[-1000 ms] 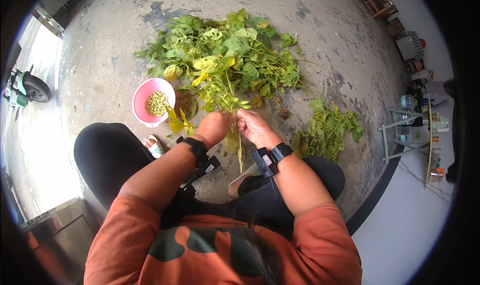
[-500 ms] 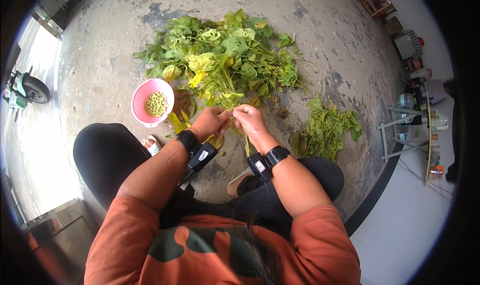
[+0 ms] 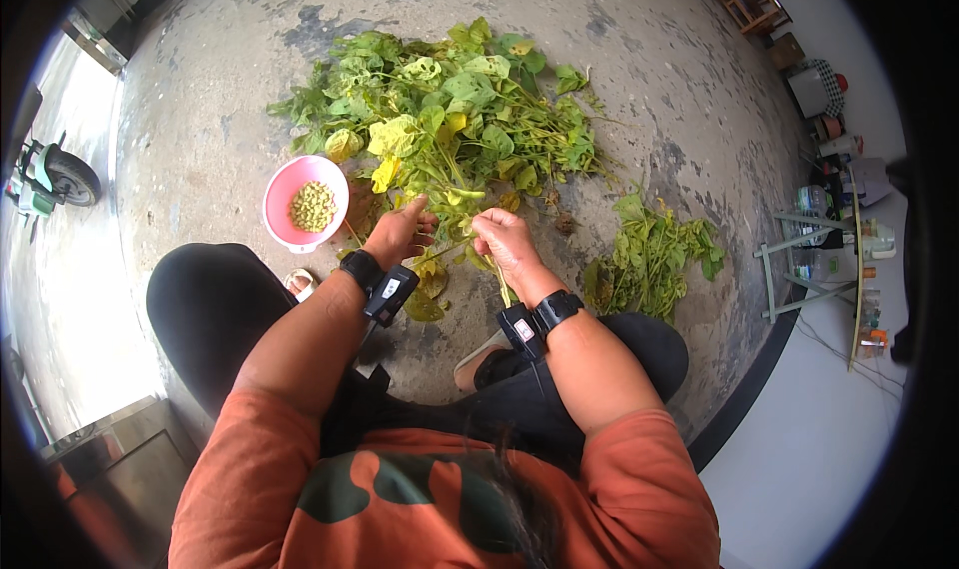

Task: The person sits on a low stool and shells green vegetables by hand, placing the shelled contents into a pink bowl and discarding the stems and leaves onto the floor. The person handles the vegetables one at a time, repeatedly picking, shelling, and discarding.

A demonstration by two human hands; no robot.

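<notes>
My right hand (image 3: 504, 241) is closed around the stalk of a leafy bean plant (image 3: 455, 194), and the stalk's lower end (image 3: 502, 281) sticks out below toward my wrist. Green pods and yellowing leaves hang on this plant just ahead of my hands. My left hand (image 3: 398, 233) is beside it, apart from my right hand, its fingers spread and partly curled; I see nothing held in it. Left of that hand stands a pink bowl (image 3: 274, 191) with pale green shelled beans (image 3: 313, 207) in it.
A large heap of leafy plants (image 3: 470, 89) lies ahead on the concrete floor (image 3: 220, 99). A smaller pile of plants (image 3: 654, 254) is at the right, near my knee. Further right stands a folding table (image 3: 855, 259) with bottles. A wheel (image 3: 72, 177) shows at far left.
My left hand has drawn away from my right hand, moving left, and its fingers have opened. My right hand stays on the stalk, nearly in place.
</notes>
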